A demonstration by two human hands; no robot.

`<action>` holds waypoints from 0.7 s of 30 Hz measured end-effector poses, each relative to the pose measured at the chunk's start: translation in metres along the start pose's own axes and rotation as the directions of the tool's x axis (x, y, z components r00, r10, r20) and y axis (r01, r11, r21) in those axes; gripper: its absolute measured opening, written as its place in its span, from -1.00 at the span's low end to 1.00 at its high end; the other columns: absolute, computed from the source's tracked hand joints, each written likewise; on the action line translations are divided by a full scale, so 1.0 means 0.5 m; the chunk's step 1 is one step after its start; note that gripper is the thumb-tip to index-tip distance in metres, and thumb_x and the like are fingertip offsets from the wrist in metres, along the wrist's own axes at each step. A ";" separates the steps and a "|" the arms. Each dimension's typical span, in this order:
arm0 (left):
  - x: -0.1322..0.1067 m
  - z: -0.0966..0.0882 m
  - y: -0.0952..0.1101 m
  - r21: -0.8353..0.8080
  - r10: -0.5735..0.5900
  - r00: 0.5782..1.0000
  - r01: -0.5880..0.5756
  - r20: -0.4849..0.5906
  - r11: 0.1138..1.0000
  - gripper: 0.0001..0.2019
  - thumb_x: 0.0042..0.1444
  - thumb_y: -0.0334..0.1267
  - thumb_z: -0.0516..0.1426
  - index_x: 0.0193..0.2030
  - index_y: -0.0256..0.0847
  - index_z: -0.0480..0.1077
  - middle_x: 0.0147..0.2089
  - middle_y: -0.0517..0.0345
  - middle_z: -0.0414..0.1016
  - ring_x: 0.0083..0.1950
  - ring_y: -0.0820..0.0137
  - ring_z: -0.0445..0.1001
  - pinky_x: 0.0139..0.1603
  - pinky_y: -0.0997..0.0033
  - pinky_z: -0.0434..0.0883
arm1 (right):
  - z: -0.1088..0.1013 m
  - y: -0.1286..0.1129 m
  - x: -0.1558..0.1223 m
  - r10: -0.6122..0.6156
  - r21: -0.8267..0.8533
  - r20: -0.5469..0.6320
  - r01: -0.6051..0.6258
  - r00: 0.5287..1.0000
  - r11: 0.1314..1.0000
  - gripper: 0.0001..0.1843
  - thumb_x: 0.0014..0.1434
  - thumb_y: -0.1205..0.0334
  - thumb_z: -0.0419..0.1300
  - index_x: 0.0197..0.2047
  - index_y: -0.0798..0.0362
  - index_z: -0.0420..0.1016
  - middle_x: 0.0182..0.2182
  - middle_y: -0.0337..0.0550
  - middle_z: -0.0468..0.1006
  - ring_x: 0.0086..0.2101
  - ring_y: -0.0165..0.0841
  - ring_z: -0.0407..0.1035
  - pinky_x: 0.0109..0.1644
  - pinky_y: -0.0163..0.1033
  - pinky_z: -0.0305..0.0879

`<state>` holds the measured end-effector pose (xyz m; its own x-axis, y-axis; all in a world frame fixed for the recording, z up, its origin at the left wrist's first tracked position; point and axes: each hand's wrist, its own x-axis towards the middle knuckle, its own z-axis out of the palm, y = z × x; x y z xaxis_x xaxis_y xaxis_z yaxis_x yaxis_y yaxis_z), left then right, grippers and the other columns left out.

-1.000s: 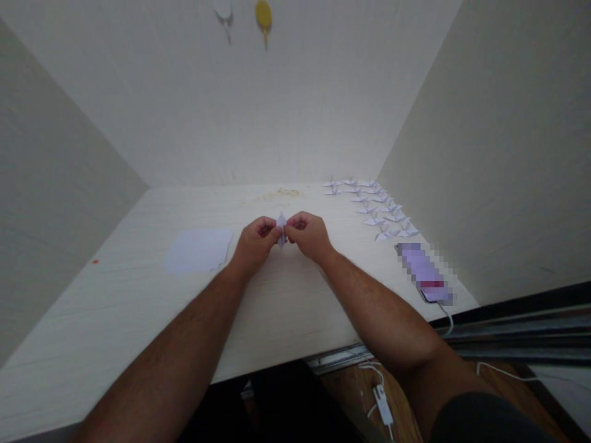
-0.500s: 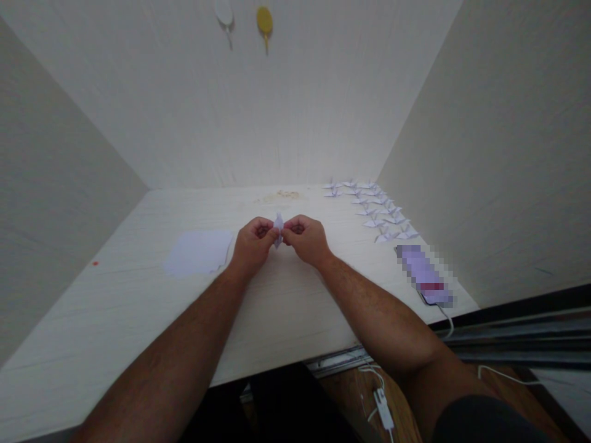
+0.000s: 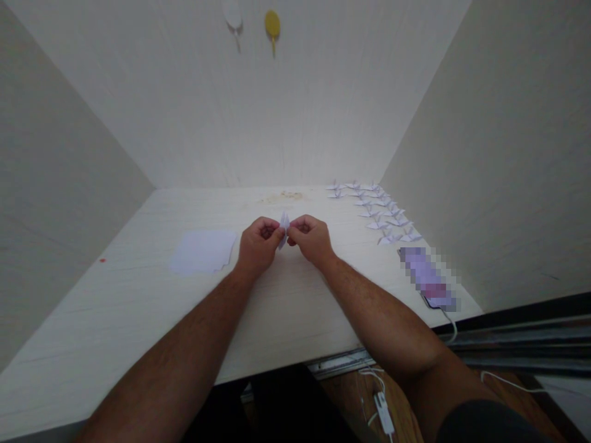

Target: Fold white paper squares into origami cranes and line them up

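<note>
Between my hands, above the middle of the white table, is a small piece of folded white paper, held upright with its narrow points showing at top and bottom. My left hand pinches it from the left between thumb and fingers. From the right, my right hand pinches the same paper, its fingers curled in. The finer folds are too small to make out. Left of my hands lies a stack of white paper sheets. Several folded paper cranes stand in rows at the back right.
A phone, blurred out, lies at the right edge with a white cable attached. Walls close in the table at the back and sides. A yellow hook and a white hook are on the back wall. A power strip lies below.
The view has shifted slightly. The folded paper now shows two points parted at its top, and my right fingers have shifted a little on it. Both hands keep hold.
</note>
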<state>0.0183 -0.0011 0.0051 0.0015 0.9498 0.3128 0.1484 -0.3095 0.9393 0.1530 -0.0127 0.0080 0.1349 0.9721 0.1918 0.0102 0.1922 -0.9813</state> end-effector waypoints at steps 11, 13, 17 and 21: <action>-0.001 -0.001 0.005 -0.028 -0.049 0.996 0.047 -0.075 0.999 -0.85 -0.11 -0.24 0.32 -0.47 -0.21 0.45 -0.54 0.24 0.47 -0.51 0.47 0.37 -0.48 0.48 0.28 | -0.002 0.002 -0.001 0.007 -0.015 0.033 -0.006 0.999 1.000 -0.76 -0.03 0.09 0.34 -0.44 0.07 0.44 -0.63 -0.29 0.49 -0.59 -0.47 0.36 -0.50 -0.36 0.28; -0.001 -0.001 0.006 -0.058 -0.067 0.995 0.062 -0.075 0.996 -0.84 -0.13 -0.23 0.33 -0.48 -0.22 0.46 -0.54 0.23 0.47 -0.51 0.47 0.37 -0.47 0.47 0.29 | -0.003 0.004 0.000 0.002 -0.013 0.048 -0.002 0.999 1.000 -0.77 -0.02 0.10 0.32 -0.43 0.07 0.44 -0.63 -0.29 0.49 -0.59 -0.47 0.36 -0.50 -0.36 0.28; -0.002 -0.001 0.009 -0.108 -0.088 0.994 0.081 -0.067 0.991 -0.83 -0.14 -0.24 0.33 -0.48 -0.23 0.45 -0.53 0.22 0.48 -0.50 0.48 0.38 -0.45 0.47 0.30 | -0.004 0.004 0.001 -0.020 -0.003 0.062 0.020 0.998 1.000 -0.80 0.01 0.13 0.30 -0.44 0.06 0.42 -0.64 -0.31 0.47 -0.61 -0.48 0.34 -0.51 -0.37 0.26; -0.005 0.000 0.015 -0.075 -0.072 0.995 0.066 -0.068 0.995 -0.85 -0.11 -0.24 0.31 -0.47 -0.23 0.45 -0.54 0.23 0.46 -0.52 0.49 0.37 -0.48 0.48 0.28 | -0.002 0.004 0.001 -0.027 -0.022 0.054 0.028 0.998 0.999 -0.81 0.02 0.13 0.28 -0.44 0.05 0.39 -0.66 -0.33 0.45 -0.62 -0.48 0.33 -0.51 -0.37 0.24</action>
<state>0.0196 -0.0058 0.0112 -0.0762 0.9643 0.2537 0.0731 -0.2483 0.9659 0.1543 -0.0118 0.0064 0.0812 0.9724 0.2188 0.0357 0.2166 -0.9756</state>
